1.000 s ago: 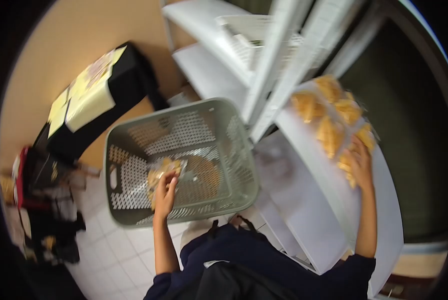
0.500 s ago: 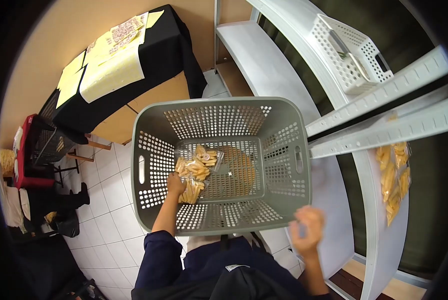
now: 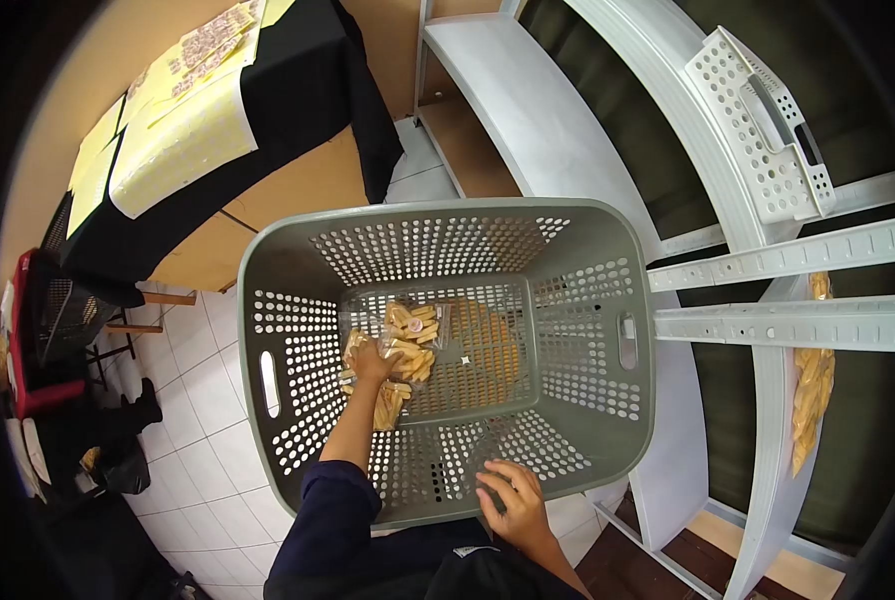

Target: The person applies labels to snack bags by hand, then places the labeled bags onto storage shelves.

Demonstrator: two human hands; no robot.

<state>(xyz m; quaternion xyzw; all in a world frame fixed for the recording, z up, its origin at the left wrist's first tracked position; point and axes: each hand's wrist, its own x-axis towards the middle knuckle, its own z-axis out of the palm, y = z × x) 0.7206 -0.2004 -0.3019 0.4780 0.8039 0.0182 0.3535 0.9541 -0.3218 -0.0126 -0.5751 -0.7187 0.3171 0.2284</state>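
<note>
Red crate (image 3: pixel 38 350): stands at the far left on the tiled floor (image 3: pixel 208 380), beside a dark wire basket (image 3: pixel 68 300).
Tabletop (image 3: pixel 298 90): draped in black cloth at the upper left, with yellow paper sheets (image 3: pixel 173 140) lying on it.
Grey basket (image 3: pixel 608 250): a large perforated laundry-style basket in the centre of the view, open at the top, just in front of the person's body; slot handles show in its left and right walls.
Left hand (image 3: pixel 373 362): reaches down inside the grey basket, fingers laid on the snack packet and curled over its near edge; whether it truly grips the packet I cannot tell.
Snack packet (image 3: pixel 408 345): a clear bag of yellow sticks, lying on the basket floor, left of centre, under and beside the left hand.
Second packet (image 3: pixel 488 345): another bag of orange-yellow snacks lying on the basket floor, just right of the first, touching or overlapping it.
Right hand (image 3: pixel 513 497): rests on the near rim of the grey basket, fingers spread and bent over the edge, holding the rim.
White shelving (image 3: pixel 538 130): runs from upper centre to the right, with slotted metal rails (image 3: pixel 778 260) crossing at the right.
White basket (image 3: pixel 768 130): a small perforated one, sits on the upper right shelf.
Shelf packets (image 3: pixel 813 390): more yellow snack bags lie on a shelf at the far right, well apart from both hands.
</note>
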